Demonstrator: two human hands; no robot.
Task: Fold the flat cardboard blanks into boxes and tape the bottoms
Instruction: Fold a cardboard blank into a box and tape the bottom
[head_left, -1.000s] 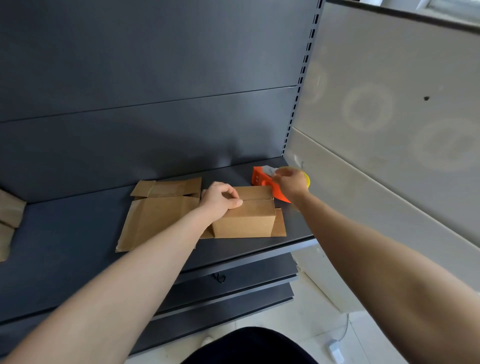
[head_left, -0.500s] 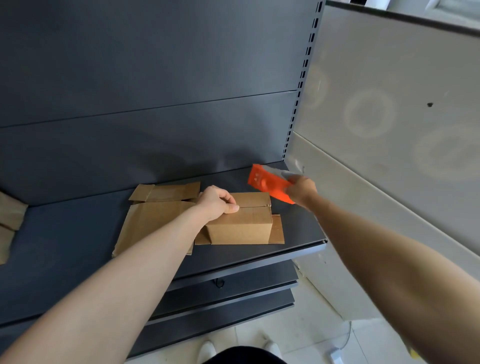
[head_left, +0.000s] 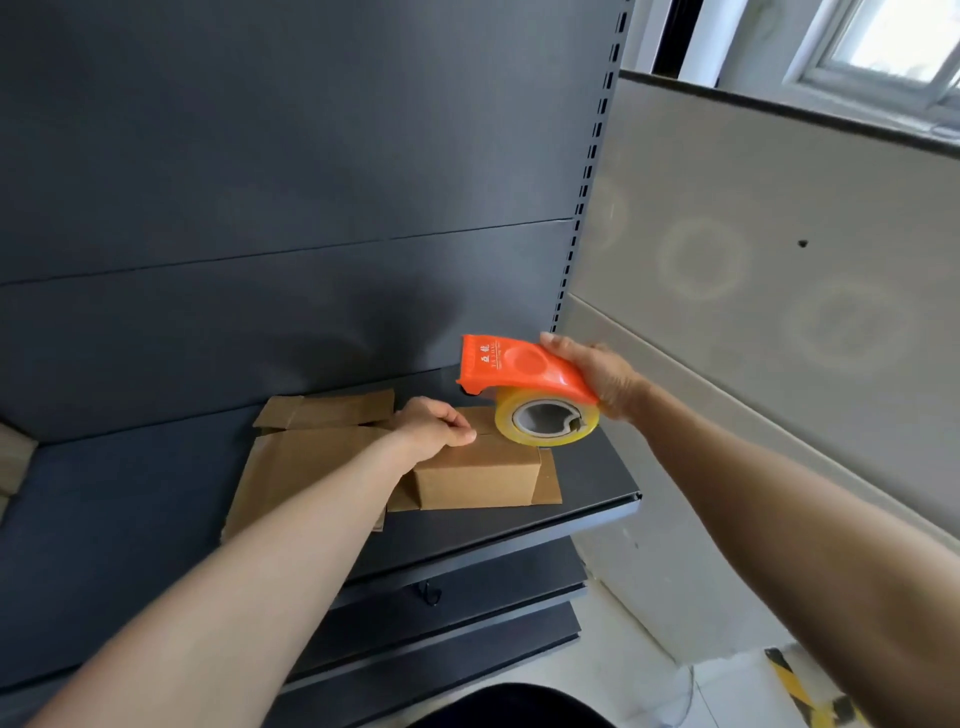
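On the dark shelf (head_left: 130, 493), the left hand (head_left: 428, 423) pressed curled fingers onto the folded box (head_left: 478, 475). The right hand (head_left: 602, 374) gripped the orange tape dispenser (head_left: 524, 366) just above.

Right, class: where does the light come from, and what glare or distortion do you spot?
Head view: daylight enters through the window top right; faint ring flares sit on the pale partition; the wide-angle lens stretches both forearms and tilts the shelf upright.
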